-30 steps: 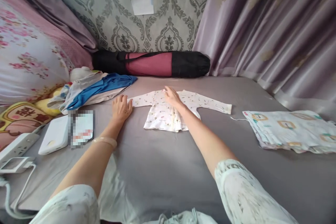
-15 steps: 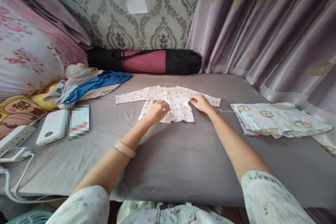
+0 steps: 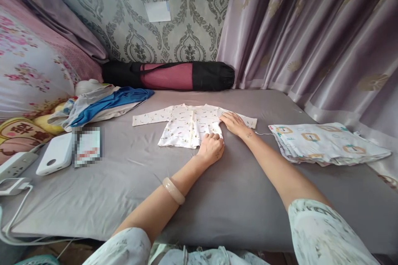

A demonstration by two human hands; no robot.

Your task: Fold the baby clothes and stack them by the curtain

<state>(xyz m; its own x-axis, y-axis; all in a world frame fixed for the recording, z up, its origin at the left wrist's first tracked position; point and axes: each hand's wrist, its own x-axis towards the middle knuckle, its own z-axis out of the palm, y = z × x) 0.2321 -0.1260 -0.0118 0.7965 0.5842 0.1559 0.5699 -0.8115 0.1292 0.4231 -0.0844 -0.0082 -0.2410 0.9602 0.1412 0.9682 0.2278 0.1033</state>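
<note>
A small white baby shirt (image 3: 178, 128) with a scattered print is spread flat on the grey sheet, both sleeves stretched out sideways. My left hand (image 3: 212, 149) rests over its lower right corner. The fingers there are curled on the cloth by the hem, and their tips are mostly hidden. Further up, my right hand (image 3: 233, 124) lies on the right sleeve near the underarm, its fingers stretched out over the fabric. A pale bangle (image 3: 173, 191) circles my left forearm.
A folded printed cloth (image 3: 326, 143) lies at the right, a thin string beside it. At the left are crumpled clothes (image 3: 108, 103), a white power bank (image 3: 56, 154), a blurred-out item (image 3: 88, 147) and a power strip (image 3: 18, 161). Along the wall sits a black-and-red rolled bag (image 3: 168, 75).
My left hand has moved right and down from the shirt's middle to its lower right corner. My right hand has gone from a pinch at the shirt's side to lying flatter on the sleeve.
</note>
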